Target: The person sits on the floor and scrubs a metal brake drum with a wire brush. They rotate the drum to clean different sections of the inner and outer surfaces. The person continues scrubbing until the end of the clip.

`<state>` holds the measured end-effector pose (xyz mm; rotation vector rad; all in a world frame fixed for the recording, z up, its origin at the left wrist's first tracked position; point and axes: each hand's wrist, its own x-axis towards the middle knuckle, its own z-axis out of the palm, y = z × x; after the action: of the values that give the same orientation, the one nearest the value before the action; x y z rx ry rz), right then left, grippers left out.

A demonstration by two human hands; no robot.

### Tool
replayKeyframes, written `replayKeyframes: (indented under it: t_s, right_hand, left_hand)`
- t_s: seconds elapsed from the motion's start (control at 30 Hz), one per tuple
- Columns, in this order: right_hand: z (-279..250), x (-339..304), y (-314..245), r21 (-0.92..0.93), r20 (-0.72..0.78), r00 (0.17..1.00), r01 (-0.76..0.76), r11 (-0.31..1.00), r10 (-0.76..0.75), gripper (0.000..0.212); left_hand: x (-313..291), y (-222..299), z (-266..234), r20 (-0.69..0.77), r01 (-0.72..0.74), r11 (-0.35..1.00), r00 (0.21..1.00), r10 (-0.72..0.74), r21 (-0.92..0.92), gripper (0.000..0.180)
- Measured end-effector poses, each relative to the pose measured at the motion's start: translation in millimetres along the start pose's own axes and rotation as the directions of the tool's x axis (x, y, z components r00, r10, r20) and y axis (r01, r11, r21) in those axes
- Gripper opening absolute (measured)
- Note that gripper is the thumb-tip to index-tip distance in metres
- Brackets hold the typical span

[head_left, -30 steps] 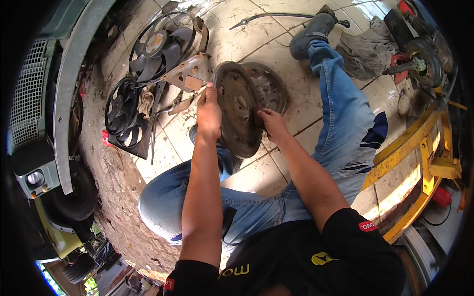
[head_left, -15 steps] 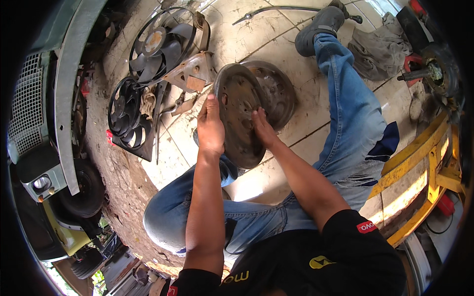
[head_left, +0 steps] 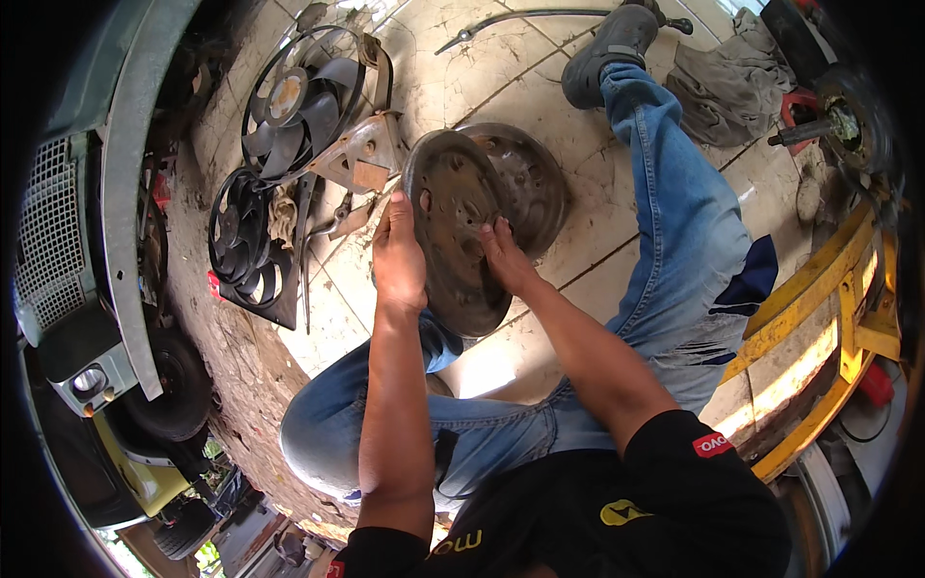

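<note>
Between my hands a dirty, dark brown wheel cover [head_left: 461, 275] stands tilted, with holes near its rim and a raised mark at its centre. My left hand [head_left: 398, 260] grips its left edge, the thumb lying along the rim and the other fingers mostly hidden. My right hand [head_left: 506, 258] lies against the face near the centre, fingers stretched out. Just behind it, a second round wheel cover [head_left: 541, 188] lies on the tiles, partly hidden by the first.
Two black radiator fans [head_left: 323, 106] with a metal bracket [head_left: 361, 159] lie to the left. A hose [head_left: 530, 14] is at the far side, a grey cloth [head_left: 732, 82] at the far right. A yellow metal frame [head_left: 819, 308] stands by my right leg [head_left: 665, 212].
The view has shifted slightly. My right hand has moved a little on the wheel cover's face, its fingers now more spread. The left hand keeps its place on the edge.
</note>
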<state>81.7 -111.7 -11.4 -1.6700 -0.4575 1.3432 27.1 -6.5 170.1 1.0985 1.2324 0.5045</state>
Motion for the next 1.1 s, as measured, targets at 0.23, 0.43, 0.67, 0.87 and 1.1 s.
replayKeyframes:
  t_s: [0.23,0.43,0.67,0.87,1.1]
  right_hand:
    - [-1,-8,-9,0.021,-0.008,0.999,0.052,0.998,-0.052,0.084]
    - [0,-15,-19,-0.048,0.005,0.996,0.088,0.995,-0.088,0.085]
    - [-4,-12,-11,-0.01,0.004,0.998,0.067,0.998,-0.067,0.083]
    - [-2,-24,-24,-0.07,0.016,0.986,0.166,0.984,-0.165,0.08]
    - [-6,-30,-37,-0.014,0.03,0.985,0.171,0.985,-0.17,0.083]
  left_hand:
    - [-2,3,4,0.001,0.001,1.0,1.0,-0.001,0.015,0.056]
    - [0,2,3,0.049,-0.015,0.998,0.999,0.018,-0.065,0.054]
    - [-3,3,11,0.019,-0.029,0.998,0.999,0.03,-0.063,0.051]
    - [-1,1,5,0.013,-0.004,0.999,1.0,0.005,-0.054,0.051]
    - [2,-6,-1,0.005,-0.009,0.997,1.0,0.009,-0.076,0.052]
